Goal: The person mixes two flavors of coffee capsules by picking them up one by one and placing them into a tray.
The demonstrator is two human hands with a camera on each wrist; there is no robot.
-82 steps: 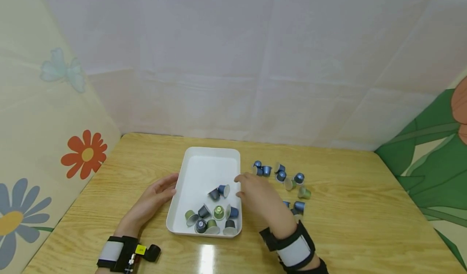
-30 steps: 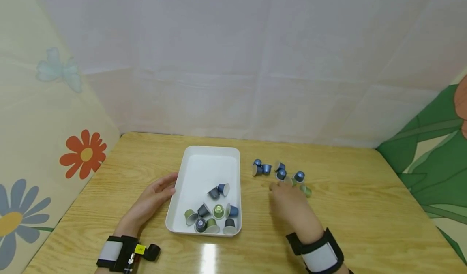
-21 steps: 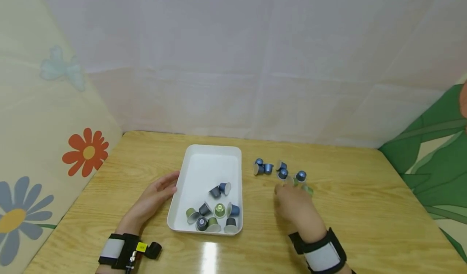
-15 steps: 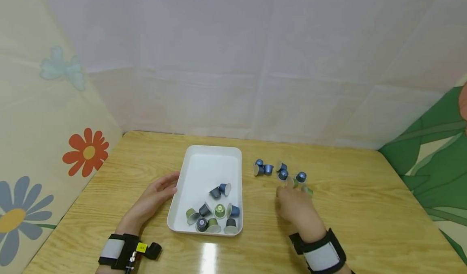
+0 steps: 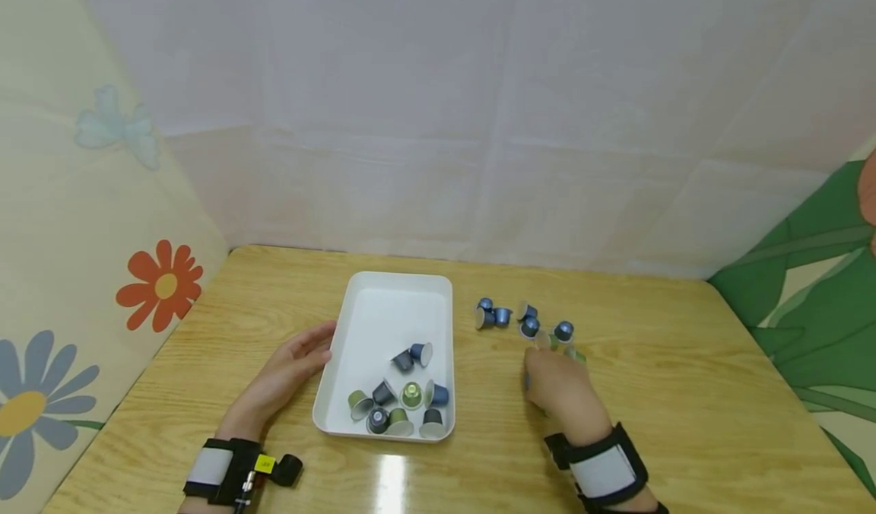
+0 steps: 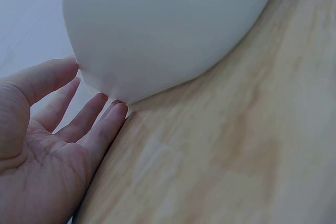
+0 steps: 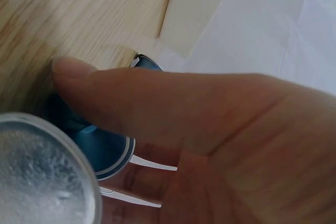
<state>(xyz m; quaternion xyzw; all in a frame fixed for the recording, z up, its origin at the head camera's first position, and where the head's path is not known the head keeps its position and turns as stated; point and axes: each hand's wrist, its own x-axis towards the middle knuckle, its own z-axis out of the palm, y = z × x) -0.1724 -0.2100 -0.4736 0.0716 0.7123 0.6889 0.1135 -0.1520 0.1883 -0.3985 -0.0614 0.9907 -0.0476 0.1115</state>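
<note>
In the head view my left hand (image 5: 284, 373) stays at the left side of a white tray (image 5: 386, 309). Its relaxed fingertips touch the tray wall (image 6: 168, 30), as the left wrist view shows. Several blue, green and dark coffee capsules (image 5: 411, 395) lie in the tray's near half. My right hand (image 5: 564, 392) is low over the table, right of the tray. In the right wrist view its thumb and fingers are curled round a blue coffee capsule (image 7: 107, 150). Another capsule's silver lid (image 7: 42, 171) shows close in front; whether the hand holds that one too is unclear.
Several blue capsules (image 5: 503, 316) lie on the wooden table (image 5: 650, 392) beyond the right hand. Green capsules (image 5: 576, 355) sit just past its knuckles. A white cloth (image 5: 438, 118) hangs behind the table, with printed panels (image 5: 807, 316) at the sides.
My right hand has gone from the tray's right rim to the capsules on the table, covering the nearest ones. Within the last second it shifts only slightly. The left hand stays put.
</note>
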